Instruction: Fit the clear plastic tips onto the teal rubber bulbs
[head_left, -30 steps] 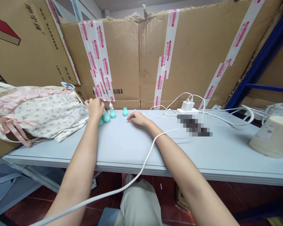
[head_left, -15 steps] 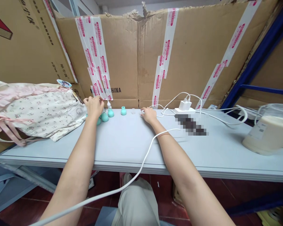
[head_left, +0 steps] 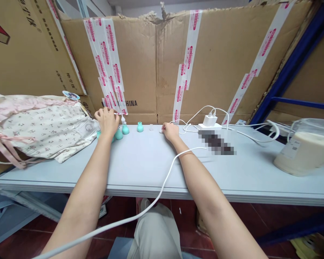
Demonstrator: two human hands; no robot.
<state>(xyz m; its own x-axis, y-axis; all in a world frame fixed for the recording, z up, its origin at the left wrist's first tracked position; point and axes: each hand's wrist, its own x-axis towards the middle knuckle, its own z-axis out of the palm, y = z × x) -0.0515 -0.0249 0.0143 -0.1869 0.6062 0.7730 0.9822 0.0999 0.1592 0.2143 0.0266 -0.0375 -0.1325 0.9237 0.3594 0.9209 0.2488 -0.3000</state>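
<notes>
My left hand [head_left: 107,122] is at the far side of the table over a group of teal squeeze bulbs [head_left: 119,134], partly hiding them. Its fingers are curled, and what they hold cannot be made out. Just right of it stands a teal bulb with a white nozzle [head_left: 124,123] on top. Farther right is an upright teal bulb [head_left: 140,127] with an uncovered neck. A small clear piece [head_left: 151,127] lies beside that bulb. My right hand [head_left: 170,131] rests on the table, thumb and fingers closed on a small whitish piece [head_left: 161,131].
A floral cloth bag [head_left: 48,126] lies at left. Behind the table [head_left: 145,162] stands a taped cardboard box [head_left: 140,64]. A white charger [head_left: 210,121] with cables, a blurred dark patch and a plastic jug [head_left: 305,151] are at right. A white cable [head_left: 162,187] crosses in front.
My right fingers have closed together on the small whitish piece. My left hand stays over the bulbs with its fingers slightly shifted. The view has moved a little.
</notes>
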